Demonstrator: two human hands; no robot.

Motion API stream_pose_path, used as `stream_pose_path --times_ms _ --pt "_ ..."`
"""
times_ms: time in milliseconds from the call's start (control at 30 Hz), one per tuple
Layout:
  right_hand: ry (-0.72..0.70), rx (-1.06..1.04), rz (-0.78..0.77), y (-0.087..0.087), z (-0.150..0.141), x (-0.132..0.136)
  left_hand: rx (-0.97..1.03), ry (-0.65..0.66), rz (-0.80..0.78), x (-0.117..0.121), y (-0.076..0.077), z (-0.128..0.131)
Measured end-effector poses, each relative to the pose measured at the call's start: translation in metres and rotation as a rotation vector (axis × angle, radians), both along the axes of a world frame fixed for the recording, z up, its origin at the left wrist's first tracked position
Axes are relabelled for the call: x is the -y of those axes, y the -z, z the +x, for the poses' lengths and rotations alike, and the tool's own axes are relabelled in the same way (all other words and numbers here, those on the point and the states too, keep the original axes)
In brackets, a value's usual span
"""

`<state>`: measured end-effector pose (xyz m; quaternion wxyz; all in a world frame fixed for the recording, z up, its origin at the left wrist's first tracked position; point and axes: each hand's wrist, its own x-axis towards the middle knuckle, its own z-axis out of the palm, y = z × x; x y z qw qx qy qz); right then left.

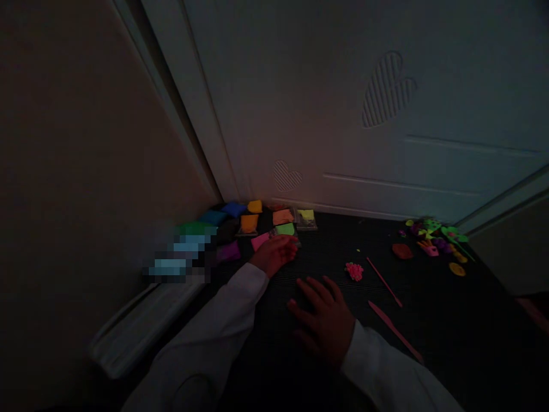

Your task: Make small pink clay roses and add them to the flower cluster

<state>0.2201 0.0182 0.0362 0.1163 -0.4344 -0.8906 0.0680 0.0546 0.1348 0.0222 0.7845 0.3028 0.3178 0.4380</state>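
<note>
My left hand (274, 256) is at the near edge of a green clay packet (285, 229) and a pink clay packet (259, 242), partly covering both. Its fingers are loosely bent and apart from the palm, with nothing visible in them; the dim light hides whether they touch the green packet. Low over the dark tabletop, my right hand (323, 320) has its fingers spread and holds nothing. To its right are a small bumpy pink ball with green specks (354, 271), a thin pink modelling stick (385, 282) and a pink clay knife (394, 330).
More clay packets, orange (249, 224), yellow (306, 215), purple (229, 252) and blue (234, 209), line the back left. A reddish-brown lump (402, 250) and colourful clay pieces (431, 247) lie at right. A white panel (326, 114) with hearts rises behind; a long pale box (146, 326) lies left.
</note>
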Motion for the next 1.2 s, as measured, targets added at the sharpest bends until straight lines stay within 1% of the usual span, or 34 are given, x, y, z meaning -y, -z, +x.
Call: stream_pose_path --times_ms 33,133,167,267,300,333,433,467,567,600,633,733,767,800,867,900,933,1033,1067,1100,1167,1200 --pt "0.010 -0.002 0.003 0.000 0.000 0.000 0.002 0.000 0.002 0.000 0.000 0.000" --pt "0.117 -0.013 0.025 0.000 -0.001 -0.001 0.005 -0.002 0.009 0.000 0.001 -0.001" --pt "0.117 -0.012 0.025 0.000 -0.001 -0.001 0.005 -0.001 0.012 0.000 0.001 -0.001" --pt "-0.008 0.001 -0.007 -0.003 -0.001 0.000 0.003 0.000 0.018 0.000 0.002 -0.001" --pt "-0.022 0.004 -0.013 -0.003 -0.001 0.000 0.002 0.000 0.019 0.000 0.002 -0.001" --pt "-0.001 0.006 -0.010 -0.002 -0.002 0.000 0.002 0.000 0.020 0.000 0.002 -0.001" --pt "0.147 0.002 0.026 0.003 -0.002 -0.001 0.001 0.000 0.020 0.000 0.001 -0.001" --pt "0.149 0.004 0.030 0.004 -0.003 -0.001 0.001 0.000 0.020 0.000 0.001 -0.001" --pt "0.023 0.010 0.018 0.006 -0.005 0.000 0.003 -0.002 0.017 0.000 0.000 0.000" --pt "0.007 0.008 0.016 0.006 -0.005 0.000 0.003 -0.003 0.017 0.000 0.000 0.000" --pt "0.025 0.006 0.018 0.006 -0.004 0.000 0.004 -0.005 0.017 0.000 0.000 0.000" --pt "0.165 0.004 0.040 0.004 -0.004 -0.001 0.003 -0.010 0.019 0.000 0.000 0.001" --pt "0.171 0.007 0.041 0.004 -0.004 -0.001 0.002 -0.011 0.018 0.000 0.000 0.001" --pt "0.144 0.012 0.035 0.003 -0.005 -0.001 0.000 -0.012 0.016 0.000 0.000 0.001" --pt "0.042 0.034 0.006 0.002 -0.006 0.000 -0.002 -0.010 0.011 0.000 0.000 0.001" --pt "0.026 0.047 -0.009 0.002 -0.007 0.000 -0.001 -0.008 0.009 -0.001 0.001 0.000" --pt "0.041 0.058 -0.017 0.001 -0.007 0.000 0.000 -0.006 0.007 -0.001 0.001 0.000" --pt "0.206 0.071 -0.006 0.000 -0.007 0.000 0.002 -0.003 0.007 -0.001 0.002 0.000" --pt "0.211 0.071 -0.006 0.000 -0.008 0.000 0.002 -0.003 0.008 -0.001 0.002 -0.001" --pt "0.184 0.072 -0.011 0.000 -0.008 0.000 0.002 -0.003 0.010 -0.001 0.002 -0.001" --pt "0.083 0.073 -0.028 0.000 -0.010 0.001 0.003 -0.006 0.011 -0.001 0.003 -0.001" --pt "0.064 0.074 -0.034 0.000 -0.010 0.001 0.004 -0.008 0.012 -0.001 0.002 -0.001"
